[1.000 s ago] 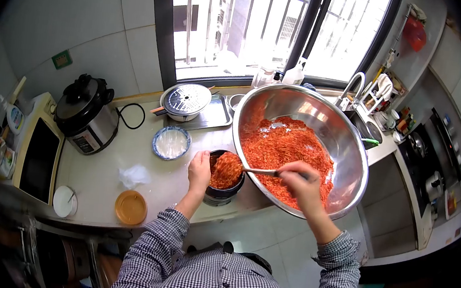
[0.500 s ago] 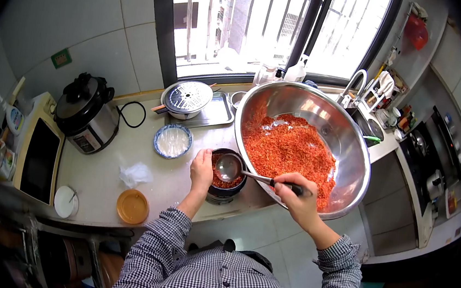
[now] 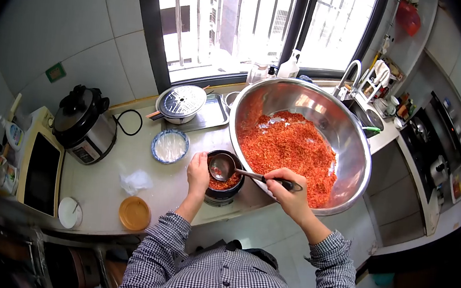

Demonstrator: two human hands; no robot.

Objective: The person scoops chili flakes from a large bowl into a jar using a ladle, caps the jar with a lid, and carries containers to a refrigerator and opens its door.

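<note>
My left hand (image 3: 198, 175) is wrapped round the left side of a dark jar (image 3: 219, 197), which holds chopped red chili (image 3: 226, 184). In my right hand (image 3: 287, 192) is the black handle of a metal ladle (image 3: 222, 167). The ladle's bowl rests over the jar's mouth, with only a few red bits on it. Right of the jar, a large steel basin (image 3: 352, 179) is tilted and holds a big heap of chopped red chili (image 3: 296, 150).
Left on the counter are a blue-rimmed bowl (image 3: 170, 146), a crumpled plastic film (image 3: 135, 182), an orange lid (image 3: 134, 213), a white cup (image 3: 70, 213) and an electric pressure cooker (image 3: 85, 126). Behind are a lidded pot (image 3: 181, 103) and a metal tray (image 3: 211, 115).
A second ago the ladle was full of chili over the jar; the chili has left it. The ladle's bowl has since shifted slightly left. The camera view has turned slightly.
</note>
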